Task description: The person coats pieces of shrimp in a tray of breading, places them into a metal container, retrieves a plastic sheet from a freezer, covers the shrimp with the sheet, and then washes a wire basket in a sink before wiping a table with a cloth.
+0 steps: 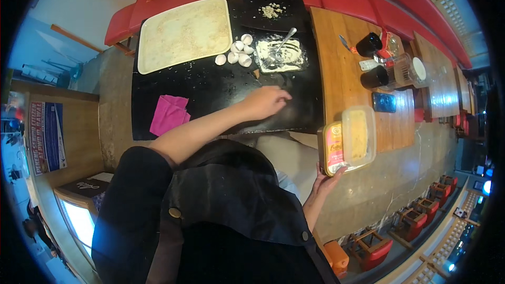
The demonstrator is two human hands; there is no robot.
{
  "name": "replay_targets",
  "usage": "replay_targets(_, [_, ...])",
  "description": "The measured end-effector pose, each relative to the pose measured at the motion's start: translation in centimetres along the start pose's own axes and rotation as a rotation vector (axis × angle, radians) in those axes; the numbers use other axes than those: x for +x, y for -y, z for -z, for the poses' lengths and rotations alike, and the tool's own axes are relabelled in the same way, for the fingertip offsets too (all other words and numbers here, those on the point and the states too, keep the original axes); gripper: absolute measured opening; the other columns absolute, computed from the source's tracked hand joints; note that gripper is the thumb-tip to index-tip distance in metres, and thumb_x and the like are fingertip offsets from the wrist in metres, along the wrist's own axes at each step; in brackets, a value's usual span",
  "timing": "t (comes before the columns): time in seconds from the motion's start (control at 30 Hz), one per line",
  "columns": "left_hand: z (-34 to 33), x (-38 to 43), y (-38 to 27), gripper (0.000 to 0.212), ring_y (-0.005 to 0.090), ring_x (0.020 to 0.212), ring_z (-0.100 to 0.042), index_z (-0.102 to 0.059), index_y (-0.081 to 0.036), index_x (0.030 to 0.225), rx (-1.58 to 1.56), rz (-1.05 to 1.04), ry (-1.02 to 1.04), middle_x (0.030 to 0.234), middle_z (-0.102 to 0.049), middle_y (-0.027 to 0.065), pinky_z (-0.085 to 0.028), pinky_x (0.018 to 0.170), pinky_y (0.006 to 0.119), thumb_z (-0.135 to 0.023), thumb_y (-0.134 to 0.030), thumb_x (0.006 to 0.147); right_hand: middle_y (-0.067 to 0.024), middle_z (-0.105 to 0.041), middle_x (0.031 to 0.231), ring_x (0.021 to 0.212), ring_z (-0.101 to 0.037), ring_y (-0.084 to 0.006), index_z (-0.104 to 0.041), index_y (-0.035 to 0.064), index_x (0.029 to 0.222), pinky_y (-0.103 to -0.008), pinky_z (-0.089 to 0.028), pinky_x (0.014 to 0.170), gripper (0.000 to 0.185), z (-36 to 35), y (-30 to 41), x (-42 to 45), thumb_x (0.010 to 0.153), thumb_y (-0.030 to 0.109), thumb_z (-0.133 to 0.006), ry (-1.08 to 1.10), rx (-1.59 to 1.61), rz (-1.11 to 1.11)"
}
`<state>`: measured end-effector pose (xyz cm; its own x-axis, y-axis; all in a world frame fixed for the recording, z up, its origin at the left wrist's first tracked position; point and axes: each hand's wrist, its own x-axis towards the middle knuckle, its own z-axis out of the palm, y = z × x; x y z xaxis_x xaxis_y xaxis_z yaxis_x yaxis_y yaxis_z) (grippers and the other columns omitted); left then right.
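My right hand (329, 181) grips the near end of a printed ice-cream tub (333, 144) by the wooden table's edge. A translucent plastic container (359, 136) overlaps the tub's right side and looks yellow inside. Over the black table (221, 90), my left hand (266, 102) hovers or rests with its fingers loosely curled; its palm is hidden. Beyond it, several cracked eggshells (238, 52) lie in a cluster beside a black plate (281, 53) smeared with white powder, on which a fork (285, 41) leans. A brown shell fragment (256, 73) sits nearer my left hand.
A cream tray (185, 33) dusted with crumbs covers the far left. Behind the plate, a black dish (272, 10) bears pale lumps. At left lies a magenta cloth (170, 114). The wooden table (333, 67) holds black cups (374, 77), a clear pitcher (402, 71) and a phone (384, 102).
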<state>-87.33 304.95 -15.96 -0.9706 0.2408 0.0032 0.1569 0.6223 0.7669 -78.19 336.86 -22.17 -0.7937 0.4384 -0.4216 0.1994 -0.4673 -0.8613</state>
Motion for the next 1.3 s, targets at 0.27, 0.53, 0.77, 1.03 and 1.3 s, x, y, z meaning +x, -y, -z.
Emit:
replay_targets(0.27, [4.5, -18.9, 12.2, 0.018, 0.0304, 0.096, -0.056, -0.06, -0.007, 0.08, 0.452, 0.123, -0.491, 0.096, -0.059, 0.0079, -0.043, 0.085, 0.043, -0.061, 0.002, 0.065, -0.0129, -0.04, 0.138, 0.117, -0.047, -0.034, -0.026, 0.0134, 0.143, -0.0513, -0.048, 0.088, 0.08, -2.1, 1.3, 1.6, 0.086, 0.066, -0.044, -0.088, -0.063, -0.015])
replay_targets(0.53, [4.6, -26.7, 18.2, 0.058, 0.034, 0.137, -0.021, -0.038, -0.018, 0.138, 0.62, 0.591, -0.318, 0.145, -0.03, 0.0094, -0.017, 0.112, 0.051, -0.06, -0.025, 0.084, -0.0176, -0.033, 0.135, 0.108, -0.047, -0.0383, -0.028, 0.0165, 0.141, -0.0518, -0.052, 0.087, 0.086, 0.0, 1.1, 3.8, 0.079, 0.069, -0.052, -0.113, -0.165, -0.112])
replay_targets(0.77, [12.1, -30.6, 27.5, 0.053, 0.0328, 0.132, -0.031, -0.042, -0.017, 0.133, 0.646, 0.666, -0.687, 0.138, -0.038, 0.0099, -0.023, 0.108, 0.05, -0.057, -0.015, 0.082, -0.0241, -0.025, 0.128, 0.098, -0.046, -0.0386, -0.015, 0.0203, 0.145, -0.0509, -0.053, 0.071, 0.095, 1.1, -1.8, 0.7, 0.075, 0.069, -0.057, -0.561, -0.122, 0.005])
replay_targets(1.03, [22.2, -31.9, 40.8, 0.033, 0.0295, 0.105, -0.055, -0.056, -0.006, 0.114, -0.041, 0.65, -1.266, 0.107, -0.059, 0.0148, -0.042, 0.093, 0.037, -0.049, -0.002, 0.082, -0.0056, -0.056, 0.079, 0.065, -0.058, -0.0224, -0.057, 0.0108, 0.102, -0.0351, -0.052, 0.058, 0.018, -19.9, -16.9, -12.8, 0.087, 0.021, -0.059, 0.124, -0.477, -0.204])
replay_targets(1.3, [29.4, -21.2, 42.7, 0.041, 0.035, 0.097, -0.062, -0.054, -0.01, 0.116, 0.283, 0.884, -0.833, 0.103, -0.064, 0.0209, -0.048, 0.085, 0.043, -0.064, -0.028, 0.08, -0.0155, -0.06, 0.083, 0.06, -0.063, -0.0246, -0.053, -0.0037, 0.103, -0.0338, -0.057, 0.056, 0.025, -40.8, -27.7, -18.7, 0.088, 0.016, -0.056, 0.766, -0.609, -0.551])
